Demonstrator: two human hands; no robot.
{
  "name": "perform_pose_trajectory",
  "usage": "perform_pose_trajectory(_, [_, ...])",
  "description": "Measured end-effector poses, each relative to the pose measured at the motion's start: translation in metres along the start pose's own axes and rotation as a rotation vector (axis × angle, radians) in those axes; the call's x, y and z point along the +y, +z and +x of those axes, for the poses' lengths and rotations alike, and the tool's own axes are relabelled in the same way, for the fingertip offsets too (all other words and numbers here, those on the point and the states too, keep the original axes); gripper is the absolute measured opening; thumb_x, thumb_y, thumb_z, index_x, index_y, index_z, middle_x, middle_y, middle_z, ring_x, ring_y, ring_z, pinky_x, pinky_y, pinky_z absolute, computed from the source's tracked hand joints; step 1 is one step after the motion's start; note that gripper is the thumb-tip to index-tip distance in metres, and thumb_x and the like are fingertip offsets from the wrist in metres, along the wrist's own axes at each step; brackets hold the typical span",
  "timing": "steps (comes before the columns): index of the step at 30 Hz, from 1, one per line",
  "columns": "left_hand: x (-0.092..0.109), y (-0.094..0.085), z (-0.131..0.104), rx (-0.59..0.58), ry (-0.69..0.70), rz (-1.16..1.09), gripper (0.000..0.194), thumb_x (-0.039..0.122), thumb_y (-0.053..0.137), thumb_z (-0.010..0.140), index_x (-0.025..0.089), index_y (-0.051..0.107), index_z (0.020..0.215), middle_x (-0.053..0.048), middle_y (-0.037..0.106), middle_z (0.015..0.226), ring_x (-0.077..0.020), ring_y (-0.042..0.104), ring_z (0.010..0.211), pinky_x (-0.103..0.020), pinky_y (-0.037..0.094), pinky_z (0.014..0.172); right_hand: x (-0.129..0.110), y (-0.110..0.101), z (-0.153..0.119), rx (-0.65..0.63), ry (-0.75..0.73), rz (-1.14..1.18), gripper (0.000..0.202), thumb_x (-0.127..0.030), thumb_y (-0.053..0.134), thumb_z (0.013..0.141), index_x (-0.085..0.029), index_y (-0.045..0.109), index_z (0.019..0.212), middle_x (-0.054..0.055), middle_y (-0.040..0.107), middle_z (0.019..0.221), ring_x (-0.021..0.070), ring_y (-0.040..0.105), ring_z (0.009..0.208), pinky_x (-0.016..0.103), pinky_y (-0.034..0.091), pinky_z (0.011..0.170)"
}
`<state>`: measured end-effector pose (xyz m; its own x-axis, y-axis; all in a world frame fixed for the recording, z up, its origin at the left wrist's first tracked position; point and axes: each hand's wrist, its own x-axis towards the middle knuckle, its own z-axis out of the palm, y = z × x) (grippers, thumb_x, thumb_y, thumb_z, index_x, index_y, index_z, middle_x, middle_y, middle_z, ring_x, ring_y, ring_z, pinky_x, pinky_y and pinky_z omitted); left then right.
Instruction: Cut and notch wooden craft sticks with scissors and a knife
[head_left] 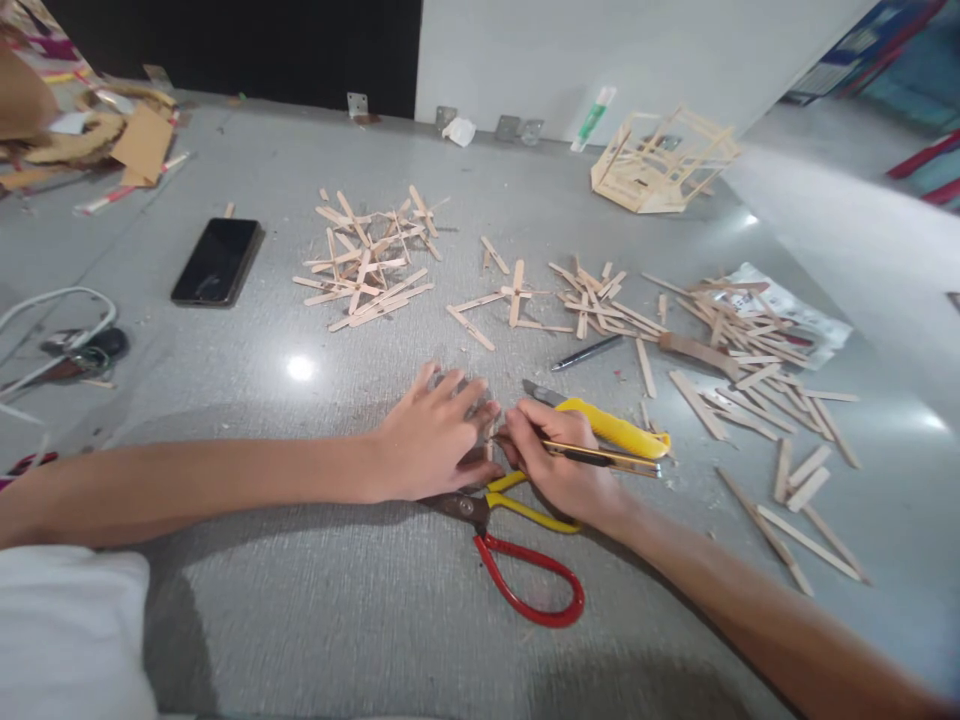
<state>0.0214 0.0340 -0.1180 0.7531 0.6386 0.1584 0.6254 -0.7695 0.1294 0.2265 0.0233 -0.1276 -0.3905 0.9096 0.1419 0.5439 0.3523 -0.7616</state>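
My right hand [559, 455] is closed round a slim gold-and-black craft knife [600, 457], its tip end at a small wooden stick piece [490, 440]. That piece lies between my two hands, and my left hand [442, 435] rests over the table beside it, thumb and fingertips at the piece. Scissors [532, 585] with one red and one yellow handle lie under and in front of my hands. Just beyond my right hand is a yellow utility knife [619, 430]. A dark pen [587, 353] lies farther back.
Piles of wooden sticks [364, 265] lie at the back and right of the grey table [337, 620]. A wooden stick frame [652, 175] stands at the back right. A phone [217, 262], cables [67, 295] and cardboard scraps [144, 143] are on the left.
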Motion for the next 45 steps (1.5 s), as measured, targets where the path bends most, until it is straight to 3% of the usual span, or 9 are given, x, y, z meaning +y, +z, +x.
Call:
perform_pose_trajectory(8, [0.0000,0.0026,-0.0019,0.017,0.001,0.003,0.058,0.056,0.054,0.100,0.009,0.065,0.130,-0.021,0.057,0.139,-0.0398,0.051,0.127,-0.059,0.034,0.108,-0.0016,-0.0003,-0.0005,-0.001,0.017,-0.015,0.043,-0.036,0.045,0.106,-0.023,0.042,0.066,-0.003,0.053,0.054,0.0111,0.045,0.048,0.027,0.034,0.050])
perform_pose_trajectory(18, [0.0002,-0.0010,-0.0013,-0.002,0.002,0.010,0.055,0.054,0.050,0.102,0.009,0.067,0.127,-0.020,0.058,0.135,-0.0380,0.052,0.125,-0.059,0.033,0.109,-0.0035,0.0002,0.0039,-0.060,-0.074,-0.049,0.042,-0.035,0.046,0.106,-0.023,0.037,0.066,-0.006,0.036,0.055,0.0109,0.032,0.050,0.028,0.028,0.049])
perform_pose_trajectory(27, [0.0014,0.0001,-0.0006,0.002,-0.005,0.011,0.056,0.054,0.051,0.101,0.008,0.064,0.131,-0.020,0.058,0.137,-0.0395,0.050,0.127,-0.060,0.035,0.108,0.0013,0.0007,-0.0022,0.033,0.038,0.029,0.044,-0.039,0.047,0.106,-0.023,0.044,0.066,-0.003,0.054,0.054,0.0109,0.046,0.048,0.026,0.035,0.049])
perform_pose_trajectory(45, [0.0015,0.0008,-0.0008,-0.002,0.001,0.023,0.058,0.055,0.050,0.101,0.007,0.064,0.132,-0.020,0.058,0.138,-0.0402,0.052,0.127,-0.061,0.035,0.109,-0.0009,0.0009,-0.0004,0.033,0.023,-0.009,0.042,-0.034,0.047,0.105,-0.022,0.045,0.065,-0.003,0.055,0.054,0.0103,0.047,0.047,0.026,0.035,0.050])
